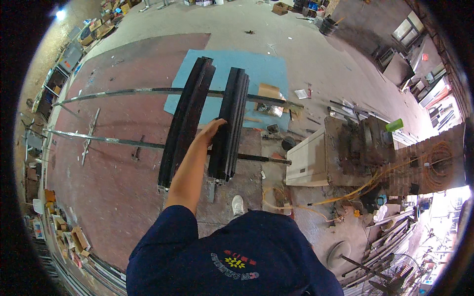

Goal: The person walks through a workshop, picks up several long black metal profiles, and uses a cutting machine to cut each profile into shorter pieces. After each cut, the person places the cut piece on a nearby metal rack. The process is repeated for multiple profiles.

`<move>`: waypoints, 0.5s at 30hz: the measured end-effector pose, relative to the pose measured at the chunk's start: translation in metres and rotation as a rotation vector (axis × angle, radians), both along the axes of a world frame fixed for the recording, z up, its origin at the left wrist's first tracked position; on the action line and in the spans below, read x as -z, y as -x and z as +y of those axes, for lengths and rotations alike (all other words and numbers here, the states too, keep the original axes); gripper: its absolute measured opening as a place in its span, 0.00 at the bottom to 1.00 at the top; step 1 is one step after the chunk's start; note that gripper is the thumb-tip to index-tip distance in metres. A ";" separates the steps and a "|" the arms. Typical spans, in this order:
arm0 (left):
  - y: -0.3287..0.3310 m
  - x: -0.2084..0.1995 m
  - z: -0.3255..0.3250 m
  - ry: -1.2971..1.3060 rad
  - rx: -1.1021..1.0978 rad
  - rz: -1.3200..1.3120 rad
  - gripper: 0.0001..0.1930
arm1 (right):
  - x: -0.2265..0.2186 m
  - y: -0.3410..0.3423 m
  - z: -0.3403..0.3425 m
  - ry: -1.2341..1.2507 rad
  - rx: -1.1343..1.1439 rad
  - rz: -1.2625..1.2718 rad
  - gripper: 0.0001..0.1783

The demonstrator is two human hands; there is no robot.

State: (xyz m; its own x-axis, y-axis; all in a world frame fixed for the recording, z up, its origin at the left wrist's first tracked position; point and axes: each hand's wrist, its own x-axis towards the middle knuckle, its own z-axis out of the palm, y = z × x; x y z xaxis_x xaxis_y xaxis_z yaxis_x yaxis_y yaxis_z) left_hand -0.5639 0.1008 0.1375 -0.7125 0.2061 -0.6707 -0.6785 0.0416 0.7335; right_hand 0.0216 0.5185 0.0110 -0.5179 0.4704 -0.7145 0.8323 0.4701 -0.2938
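Observation:
Two bundles of long black metal profiles lie side by side across a pair of rails. My left hand reaches forward to the right-hand profile bundle, its fingers closed over that bundle's left edge near the middle. Just left of my forearm is the other profile bundle, apart from the first one. Beneath both run the far rail and the near rail. My right hand is out of sight, with my torso filling the lower part of the view.
A blue sheet covers the floor beyond, with an open cardboard box on it. To the right stands a pale cabinet with a cluttered top; a yellow hose trails nearby. A fan is at lower right.

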 end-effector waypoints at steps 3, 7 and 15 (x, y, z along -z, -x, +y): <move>0.014 0.032 -0.006 0.122 -0.155 0.320 0.26 | 0.002 0.006 0.001 0.001 -0.021 -0.006 0.20; 0.013 -0.009 -0.024 0.494 -0.212 1.041 0.28 | 0.005 -0.005 -0.001 -0.002 0.000 -0.035 0.20; 0.007 -0.040 -0.105 1.050 0.127 0.348 0.50 | 0.012 -0.018 -0.012 -0.009 -0.006 -0.140 0.20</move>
